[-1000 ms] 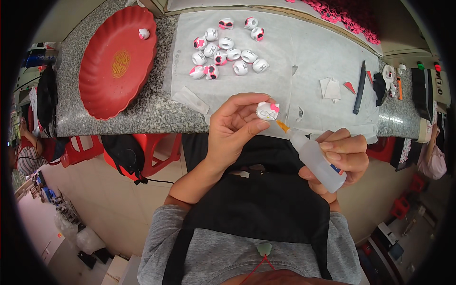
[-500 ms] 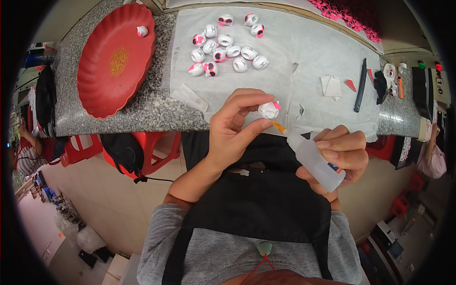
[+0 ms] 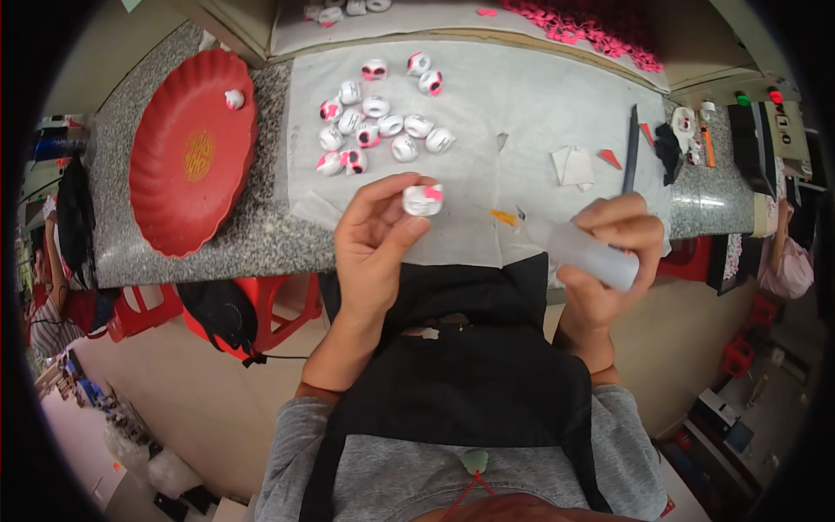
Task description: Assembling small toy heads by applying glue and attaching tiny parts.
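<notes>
Between the thumb and fingers of my left hand (image 3: 370,239) is a small white cat-head figure (image 3: 423,202) with a pink bow, its face turned up. My right hand (image 3: 619,252) is wrapped round a translucent white squeeze bottle (image 3: 594,257). The bottle tilts, its thin amber nozzle (image 3: 503,217) pointing left toward the figure but apart from it. Beyond my left hand, several similar white heads (image 3: 376,107), some with pink parts and dark spots, lie scattered on a white sheet (image 3: 474,104).
A scalloped red tray (image 3: 161,209) with one small head (image 3: 234,99) stands on the granite counter at left. Folded white paper (image 3: 572,166), a red scrap (image 3: 610,158) and a dark cutter-like tool (image 3: 631,148) lie at right. Pink pieces (image 3: 587,30) fill the shelf behind.
My hands have moved apart: the left took the figure leftward, away from the nozzle, and the right drew the bottle rightward. The whole view has shifted slightly.
</notes>
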A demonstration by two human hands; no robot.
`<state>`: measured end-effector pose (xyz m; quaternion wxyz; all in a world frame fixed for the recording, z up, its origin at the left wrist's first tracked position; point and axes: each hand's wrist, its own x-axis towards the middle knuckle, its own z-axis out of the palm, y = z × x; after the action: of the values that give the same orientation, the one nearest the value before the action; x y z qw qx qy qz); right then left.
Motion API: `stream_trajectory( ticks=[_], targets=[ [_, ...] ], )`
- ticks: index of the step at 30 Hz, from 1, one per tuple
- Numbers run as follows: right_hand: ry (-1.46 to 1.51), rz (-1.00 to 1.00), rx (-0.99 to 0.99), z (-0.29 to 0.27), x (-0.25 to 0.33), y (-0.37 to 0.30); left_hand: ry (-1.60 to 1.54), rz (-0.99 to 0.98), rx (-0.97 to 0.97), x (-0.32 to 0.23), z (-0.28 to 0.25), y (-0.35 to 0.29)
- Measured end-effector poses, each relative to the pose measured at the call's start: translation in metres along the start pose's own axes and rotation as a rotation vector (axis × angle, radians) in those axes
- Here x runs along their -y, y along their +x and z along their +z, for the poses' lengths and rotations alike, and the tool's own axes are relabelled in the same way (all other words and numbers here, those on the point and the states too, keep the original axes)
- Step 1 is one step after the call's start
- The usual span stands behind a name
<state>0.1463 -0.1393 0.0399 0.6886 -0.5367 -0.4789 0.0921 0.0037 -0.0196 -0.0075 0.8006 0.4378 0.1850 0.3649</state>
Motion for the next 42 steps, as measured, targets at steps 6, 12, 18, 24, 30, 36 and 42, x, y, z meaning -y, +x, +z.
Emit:
stream_trajectory(
  ticks=[6,12,18,24,30,36,42],
  targets=[
    [-0.024,0.43,0.153,-0.021,-0.042,0.059,-0.024,0.079,-0.078,-0.01,-0.01,0.012],
    [-0.723,0.164,0.161,-0.027,-0.132,0.136,0.009,0.053,-0.072,-0.008,-0.004,0.01],
    [-1.234,0.076,0.23,-0.008,-0.158,0.157,-0.026,0.042,-0.07,-0.009,-0.007,0.009],
    [-1.216,0.038,0.197,-0.015,-0.159,0.157,-0.03,0.031,-0.071,-0.01,-0.008,0.011],
    [-1.244,0.037,0.229,0.0,-0.159,0.165,0.018,0.01,-0.053,-0.008,-0.008,0.008],
    [-1.273,-0.111,0.292,-0.01,-0.17,0.174,0.034,0.018,-0.062,-0.01,-0.009,0.007],
    [-0.743,0.199,0.157,-0.021,-0.136,0.158,-0.009,0.012,-0.058,-0.012,-0.007,0.009]
  ],
)
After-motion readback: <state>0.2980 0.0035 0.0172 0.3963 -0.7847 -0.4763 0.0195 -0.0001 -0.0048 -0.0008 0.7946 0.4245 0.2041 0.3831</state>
